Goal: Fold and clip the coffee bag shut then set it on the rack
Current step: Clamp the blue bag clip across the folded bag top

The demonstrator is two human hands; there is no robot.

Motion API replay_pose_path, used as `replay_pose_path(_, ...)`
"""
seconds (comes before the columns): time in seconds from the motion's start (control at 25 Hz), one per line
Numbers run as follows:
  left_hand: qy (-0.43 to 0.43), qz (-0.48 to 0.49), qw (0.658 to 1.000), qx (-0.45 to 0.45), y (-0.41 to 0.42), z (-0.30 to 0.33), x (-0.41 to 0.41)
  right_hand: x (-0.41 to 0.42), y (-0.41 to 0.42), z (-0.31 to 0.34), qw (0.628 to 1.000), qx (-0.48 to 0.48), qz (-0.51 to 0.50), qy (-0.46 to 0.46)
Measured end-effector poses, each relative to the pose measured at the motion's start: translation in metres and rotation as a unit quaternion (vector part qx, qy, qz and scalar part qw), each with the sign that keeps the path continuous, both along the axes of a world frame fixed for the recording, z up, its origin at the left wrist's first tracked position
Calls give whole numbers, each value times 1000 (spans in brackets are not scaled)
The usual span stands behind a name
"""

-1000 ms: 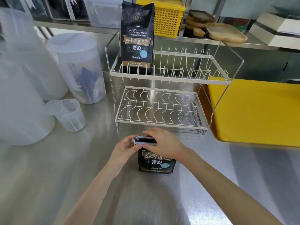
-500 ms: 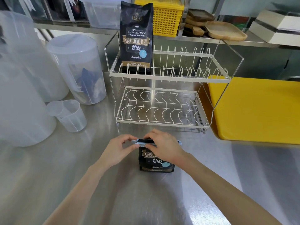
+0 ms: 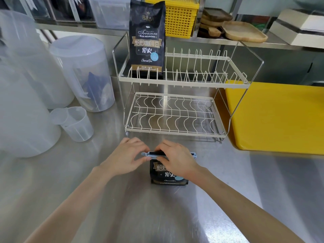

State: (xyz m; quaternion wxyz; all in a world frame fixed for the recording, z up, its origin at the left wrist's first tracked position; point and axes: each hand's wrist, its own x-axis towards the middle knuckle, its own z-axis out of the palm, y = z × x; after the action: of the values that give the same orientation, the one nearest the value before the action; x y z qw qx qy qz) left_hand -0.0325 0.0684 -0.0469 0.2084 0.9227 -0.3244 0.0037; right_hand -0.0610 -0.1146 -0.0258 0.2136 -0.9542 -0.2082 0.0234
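Observation:
A black coffee bag (image 3: 166,175) stands on the steel counter in front of the white two-tier wire rack (image 3: 175,118). Its top is folded down, and a long pale blue clip (image 3: 154,155) lies across the fold. My left hand (image 3: 126,156) pinches the clip's left end. My right hand (image 3: 177,159) covers the clip's middle and right part and presses on the bag's top. A second, unfolded black coffee bag (image 3: 148,39) stands upright at the left end of the rack's upper tier.
Translucent plastic containers (image 3: 82,71) and a small measuring cup (image 3: 75,123) stand to the left. A yellow tray (image 3: 277,116) lies right of the rack. Behind are a shelf with a yellow basket (image 3: 180,18) and wooden trays (image 3: 245,31).
My left hand has shifted slightly right along the clip's left end. The bag and my right hand stay about where they were.

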Motion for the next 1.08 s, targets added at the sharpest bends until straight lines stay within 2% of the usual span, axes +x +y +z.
replay_pose_path(0.16,0,-35,999,34,0,2,7,0,-1,-1,1000,1,-6,-5)
replay_pose_path(0.36,24,-43,999,16,-2,1,7,0,-2,-1,1000,8,-5,-7)
replay_pose_path(0.64,30,7,999,-19,0,-6,7,5,-2,-6,1000,25,-17,-9)
replay_pose_path(0.84,89,32,992,-85,-6,-12,-1,5,-15,-9,1000,10,-14,-13)
replay_pose_path(0.96,141,70,975,-154,-11,-11,-8,1,-38,-11,998,3,-57,-18)
replay_pose_path(1.08,194,113,947,-229,-17,-19,-14,-10,-60,-17,980,130,-139,55)
